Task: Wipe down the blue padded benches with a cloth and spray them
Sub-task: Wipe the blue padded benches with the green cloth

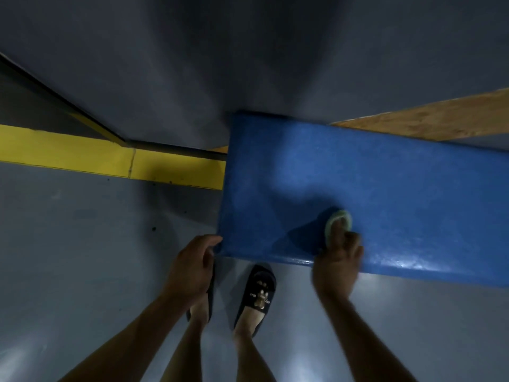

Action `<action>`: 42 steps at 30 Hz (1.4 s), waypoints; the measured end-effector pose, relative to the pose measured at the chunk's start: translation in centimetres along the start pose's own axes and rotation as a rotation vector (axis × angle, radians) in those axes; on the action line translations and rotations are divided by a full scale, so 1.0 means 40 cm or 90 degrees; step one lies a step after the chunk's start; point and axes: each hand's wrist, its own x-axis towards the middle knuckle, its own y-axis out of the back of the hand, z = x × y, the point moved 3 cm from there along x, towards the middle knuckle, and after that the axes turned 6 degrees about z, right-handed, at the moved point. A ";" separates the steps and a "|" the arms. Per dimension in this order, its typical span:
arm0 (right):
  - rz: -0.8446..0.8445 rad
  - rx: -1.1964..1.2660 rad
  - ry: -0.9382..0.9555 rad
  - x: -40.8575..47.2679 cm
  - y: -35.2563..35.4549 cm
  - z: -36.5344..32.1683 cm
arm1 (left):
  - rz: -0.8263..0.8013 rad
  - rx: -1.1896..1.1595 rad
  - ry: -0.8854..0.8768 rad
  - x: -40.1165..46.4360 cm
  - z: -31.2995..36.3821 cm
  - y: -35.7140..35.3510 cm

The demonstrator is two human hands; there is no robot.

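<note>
A blue padded bench [371, 177] fills the right half of the head view, its near edge shiny under the light. My right hand [340, 260] grips a small pale green cloth [338, 221] and presses it onto the bench top near the front edge. My left hand [192, 267] curls round the bench's near left corner, thumb on top. No spray bottle is in view.
Grey floor [82, 257] lies below and to the left, where my two feet in dark slippers [257, 293] stand. A yellow skirting strip [110, 161] runs along the grey wall. A bare wooden board [429, 119] sits behind the bench at the right.
</note>
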 end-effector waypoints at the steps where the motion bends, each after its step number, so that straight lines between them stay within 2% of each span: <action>1: 0.006 0.023 0.006 -0.046 -0.030 -0.058 | -0.001 0.004 0.009 0.003 -0.006 0.003; 4: -0.087 0.092 0.118 -0.189 -0.089 -0.249 | 0.006 0.002 0.062 0.005 -0.024 0.025; 6: -0.169 0.122 0.281 -0.257 -0.115 -0.320 | 0.023 0.002 0.050 0.001 -0.030 0.045; 9: -0.242 0.029 0.555 -0.274 -0.133 -0.325 | 0.025 0.007 0.041 0.004 -0.048 0.075; 11: -0.215 0.007 0.636 -0.222 -0.121 -0.315 | 0.026 0.010 0.070 0.012 -0.069 0.093; 15: -0.052 0.002 0.574 0.012 -0.081 -0.355 | 0.042 0.008 0.072 0.026 -0.090 0.115; 17: -0.036 -0.052 0.500 0.076 -0.088 -0.394 | 0.047 0.003 0.067 0.031 -0.099 0.123; 19: -0.051 -0.045 0.460 0.034 -0.109 -0.416 | 0.049 -0.005 0.069 0.032 -0.105 0.130; 21: -0.093 -0.022 0.521 -0.076 -0.135 -0.407 | 0.048 -0.017 0.083 0.030 -0.109 0.136; 23: -0.170 -0.059 0.645 -0.198 -0.151 -0.386 | 0.045 -0.036 0.091 0.026 -0.117 0.144; 25: -0.228 -0.095 0.715 -0.260 -0.155 -0.356 | 0.036 -0.041 0.083 0.023 -0.121 0.151; 29: -0.303 -0.181 0.805 -0.241 -0.116 -0.278 | 0.037 -0.035 0.071 0.020 -0.136 0.161; 31: -0.330 -0.177 0.807 -0.198 -0.079 -0.256 | 0.040 -0.027 0.061 0.026 -0.146 0.160; 33: -0.289 -0.146 0.807 -0.159 -0.052 -0.283 | 0.033 -0.039 0.058 0.031 -0.150 0.152; 35: -0.184 -0.093 0.748 -0.091 -0.049 -0.343 | 0.020 -0.049 0.074 0.032 -0.154 0.143; 37: -0.094 -0.073 0.616 -0.001 -0.058 -0.396 | 0.017 -0.050 0.074 0.034 -0.157 0.138; 39: -0.069 -0.081 0.515 0.030 -0.079 -0.421 | 0.014 -0.053 0.074 0.042 -0.166 0.134; 40: -0.077 -0.070 0.516 0.011 -0.096 -0.424 | 0.011 -0.052 0.073 0.047 -0.169 0.134; 42: -0.138 -0.071 0.597 -0.079 -0.122 -0.423 | 0.007 -0.048 0.072 0.059 -0.175 0.133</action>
